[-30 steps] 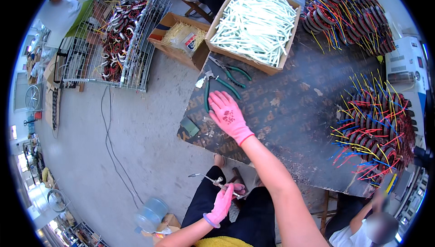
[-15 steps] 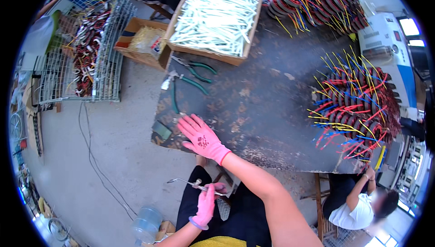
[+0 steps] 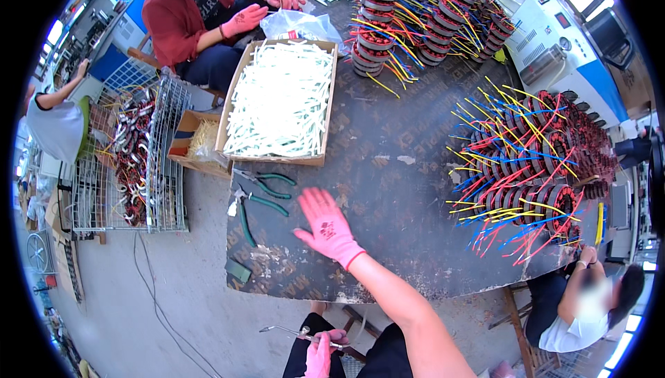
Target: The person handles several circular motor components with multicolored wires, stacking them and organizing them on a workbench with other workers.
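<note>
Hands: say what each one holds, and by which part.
Left hand grips a thin metal tool at its near end. Right hand is open above the table, holding nothing.

A cardboard box (image 3: pixel 325 108) filled with white tubes (image 3: pixel 277 97) is set on the dark table (image 3: pixel 388 191). A smaller box (image 3: pixel 185 139) is placed just beside it, next to a wire rack (image 3: pixel 163 163) loaded with coils. Wound coils with red, blue and yellow wires (image 3: pixel 533 163) are stacked on the table's right side, and more (image 3: pixel 415 14) are piled at its far end. A white and blue machine (image 3: pixel 561 42) is seen beyond.
</note>
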The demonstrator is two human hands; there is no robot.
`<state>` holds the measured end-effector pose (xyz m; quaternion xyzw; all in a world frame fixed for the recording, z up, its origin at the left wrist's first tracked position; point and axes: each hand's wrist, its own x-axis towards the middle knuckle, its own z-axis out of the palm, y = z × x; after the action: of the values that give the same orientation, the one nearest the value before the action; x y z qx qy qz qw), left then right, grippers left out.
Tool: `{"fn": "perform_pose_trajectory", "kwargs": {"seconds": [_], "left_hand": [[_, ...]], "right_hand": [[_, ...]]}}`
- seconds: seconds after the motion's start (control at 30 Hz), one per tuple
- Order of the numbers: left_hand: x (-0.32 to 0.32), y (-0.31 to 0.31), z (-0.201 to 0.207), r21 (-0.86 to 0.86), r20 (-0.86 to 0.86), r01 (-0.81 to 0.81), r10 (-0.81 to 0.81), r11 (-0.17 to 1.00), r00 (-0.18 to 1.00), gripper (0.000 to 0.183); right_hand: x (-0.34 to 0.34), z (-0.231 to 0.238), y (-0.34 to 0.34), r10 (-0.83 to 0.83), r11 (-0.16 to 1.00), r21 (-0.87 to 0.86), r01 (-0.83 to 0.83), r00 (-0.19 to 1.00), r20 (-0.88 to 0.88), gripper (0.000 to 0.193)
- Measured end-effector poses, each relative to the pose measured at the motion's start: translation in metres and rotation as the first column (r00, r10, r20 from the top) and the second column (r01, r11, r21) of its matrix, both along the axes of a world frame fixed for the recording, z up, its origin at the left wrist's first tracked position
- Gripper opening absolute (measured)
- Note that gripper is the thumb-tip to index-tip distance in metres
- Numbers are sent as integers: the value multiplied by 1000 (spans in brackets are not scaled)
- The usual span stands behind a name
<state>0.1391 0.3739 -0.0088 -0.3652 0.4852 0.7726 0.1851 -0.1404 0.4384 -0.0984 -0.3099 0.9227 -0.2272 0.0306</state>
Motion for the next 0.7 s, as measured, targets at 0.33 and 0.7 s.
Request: {"fn": "perform_pose_trajectory", "kwargs": {"seconds": [0.33,0.7], "left_hand": [[-10,7,27,-81,52,186,-182,979,982,30],[-31,24,23,-387,21,519,-556,762,831,17]], "right_hand": [[-57,12,52,-275,961,-10,276,954,-120,66],[-102,-28,107,-584,795,61,604,789,-189,75]]}}
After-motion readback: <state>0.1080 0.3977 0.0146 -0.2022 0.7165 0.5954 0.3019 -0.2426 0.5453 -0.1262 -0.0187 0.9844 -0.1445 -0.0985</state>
